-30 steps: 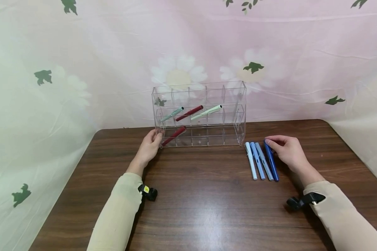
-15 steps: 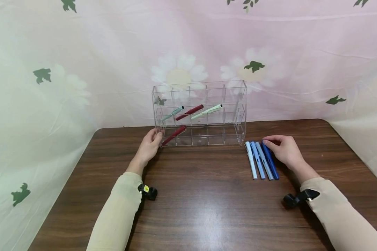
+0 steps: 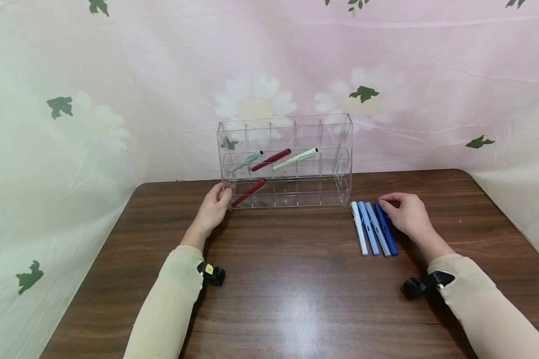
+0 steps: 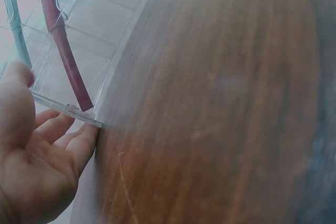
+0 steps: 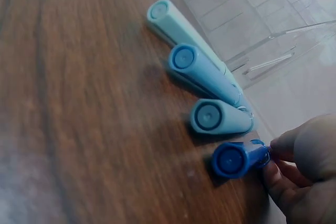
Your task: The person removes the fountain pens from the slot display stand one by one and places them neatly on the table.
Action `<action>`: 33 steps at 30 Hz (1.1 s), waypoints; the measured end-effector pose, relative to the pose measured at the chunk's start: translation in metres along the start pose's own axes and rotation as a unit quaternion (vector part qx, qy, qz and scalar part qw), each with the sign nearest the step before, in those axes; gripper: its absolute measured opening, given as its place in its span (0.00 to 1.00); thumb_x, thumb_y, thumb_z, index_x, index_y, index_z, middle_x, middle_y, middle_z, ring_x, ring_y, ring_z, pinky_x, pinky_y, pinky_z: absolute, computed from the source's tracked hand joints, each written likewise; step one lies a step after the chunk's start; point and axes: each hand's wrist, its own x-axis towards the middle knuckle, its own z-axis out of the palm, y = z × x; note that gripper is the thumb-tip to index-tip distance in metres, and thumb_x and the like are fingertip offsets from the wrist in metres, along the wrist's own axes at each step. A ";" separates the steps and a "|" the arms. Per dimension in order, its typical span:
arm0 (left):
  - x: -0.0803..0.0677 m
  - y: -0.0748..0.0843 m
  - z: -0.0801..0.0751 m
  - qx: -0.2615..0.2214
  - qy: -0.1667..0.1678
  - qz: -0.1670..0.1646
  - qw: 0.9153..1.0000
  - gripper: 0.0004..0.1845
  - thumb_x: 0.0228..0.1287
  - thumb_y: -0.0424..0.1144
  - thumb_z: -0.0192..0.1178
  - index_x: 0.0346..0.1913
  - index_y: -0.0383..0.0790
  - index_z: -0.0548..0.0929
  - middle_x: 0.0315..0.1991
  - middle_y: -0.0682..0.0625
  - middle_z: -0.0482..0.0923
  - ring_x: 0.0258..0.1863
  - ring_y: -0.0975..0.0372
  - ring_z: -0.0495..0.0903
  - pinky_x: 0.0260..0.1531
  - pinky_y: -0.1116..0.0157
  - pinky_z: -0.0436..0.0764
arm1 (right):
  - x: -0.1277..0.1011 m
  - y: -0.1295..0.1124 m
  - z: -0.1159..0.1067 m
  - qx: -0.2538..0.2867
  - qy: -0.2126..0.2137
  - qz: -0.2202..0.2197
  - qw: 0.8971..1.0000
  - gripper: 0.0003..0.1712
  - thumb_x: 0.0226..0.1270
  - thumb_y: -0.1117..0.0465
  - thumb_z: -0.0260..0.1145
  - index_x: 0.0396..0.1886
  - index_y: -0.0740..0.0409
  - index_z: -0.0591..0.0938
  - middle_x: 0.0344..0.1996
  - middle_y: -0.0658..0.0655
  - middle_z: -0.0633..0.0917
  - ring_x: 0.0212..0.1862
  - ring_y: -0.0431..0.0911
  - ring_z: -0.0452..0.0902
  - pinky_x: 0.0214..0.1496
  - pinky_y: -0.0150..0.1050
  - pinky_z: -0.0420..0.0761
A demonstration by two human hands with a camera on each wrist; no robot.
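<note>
My left hand [image 3: 213, 209] holds the lower left end of a clear acrylic pen rack [image 3: 314, 199]. In the left wrist view, the thumb and fingers [image 4: 79, 148] grip its end panel. A dark red pen [image 3: 250, 193] leans in the bottom tier near that hand. Higher up lean a teal pen [image 3: 247, 161], another dark red pen [image 3: 271, 159] and a pale green pen [image 3: 296, 159]. Right of the rack, my right hand [image 3: 408, 214] pinches the far end of a dark blue pen [image 3: 388, 232] lying on the table. Its near end shows in the right wrist view.
Beside the dark blue pen lie a pale blue pen [image 3: 359, 229], a light blue pen [image 3: 369, 229] and a grey-blue pen [image 3: 378, 229], nearly parallel. The dark wooden table [image 3: 274, 289] meets a floral cloth backdrop [image 3: 175, 99] behind the rack.
My right hand has shifted the dark blue pen slightly left, closer to the grey-blue pen. The left hand and the rack have stayed in place.
</note>
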 end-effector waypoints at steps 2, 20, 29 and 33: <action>0.000 0.001 0.000 0.003 -0.003 0.000 1.000 0.30 0.90 0.47 0.45 0.84 0.35 0.62 0.82 0.40 0.68 0.82 0.47 0.67 0.79 0.45 0.72 | -0.002 0.001 -0.001 0.016 0.006 0.013 1.000 0.18 0.83 0.58 0.63 0.54 0.70 0.88 0.42 0.72 0.90 0.33 0.47 0.85 0.33 0.37 0.81; 0.000 0.001 -0.002 0.011 0.002 0.001 1.000 0.28 0.90 0.48 0.44 0.82 0.37 0.65 0.81 0.40 0.70 0.79 0.46 0.70 0.77 0.44 0.73 | -0.006 -0.042 -0.015 0.221 0.064 -0.016 0.973 0.17 0.84 0.57 0.63 0.59 0.66 0.86 0.38 0.33 0.90 0.39 0.31 0.88 0.42 0.23 0.88; 0.000 -0.001 0.000 0.008 0.003 -0.006 1.000 0.29 0.90 0.48 0.45 0.82 0.38 0.65 0.81 0.39 0.70 0.79 0.46 0.70 0.77 0.44 0.73 | -0.001 -0.074 -0.011 0.291 0.081 -0.068 0.951 0.13 0.81 0.64 0.65 0.55 0.68 0.87 0.38 0.36 0.92 0.39 0.32 0.90 0.44 0.24 0.88; -0.001 -0.001 0.000 0.003 0.001 -0.007 1.000 0.29 0.90 0.48 0.45 0.83 0.38 0.64 0.81 0.40 0.69 0.80 0.46 0.69 0.78 0.45 0.73 | 0.003 -0.088 -0.009 0.311 0.084 -0.088 0.943 0.12 0.80 0.66 0.66 0.54 0.70 0.87 0.38 0.34 0.91 0.39 0.32 0.90 0.44 0.24 0.88</action>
